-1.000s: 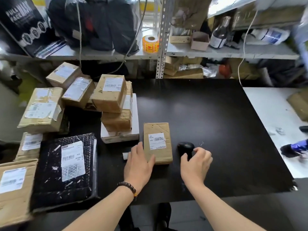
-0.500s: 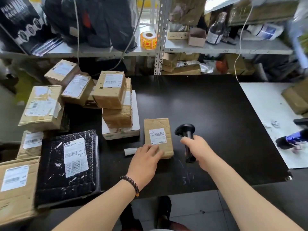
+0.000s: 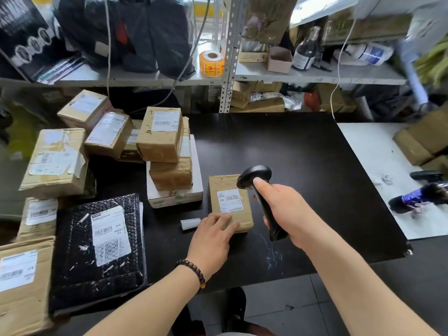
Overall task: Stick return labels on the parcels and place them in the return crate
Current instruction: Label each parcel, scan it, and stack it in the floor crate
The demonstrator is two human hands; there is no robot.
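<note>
A small flat cardboard parcel (image 3: 228, 190) with a white barcode label (image 3: 229, 201) lies on the black table (image 3: 303, 166). My left hand (image 3: 213, 236) rests on its near left corner with straight fingers. My right hand (image 3: 286, 214) grips the handle of a black barcode scanner (image 3: 257, 175), raised off the table, its head over the parcel's far right edge. A roll of orange labels (image 3: 211, 63) stands on the shelf behind.
Several labelled cardboard parcels (image 3: 161, 134) are stacked at the table's left, with a black bubble mailer (image 3: 97, 248) and a larger box (image 3: 21, 282) nearer me. A small white roll (image 3: 190, 223) lies beside my left hand. A white table (image 3: 378, 170) adjoins on the right.
My right hand has lifted the scanner from the table and swung its head over the parcel. My left hand slid from the parcel's left side onto its near corner.
</note>
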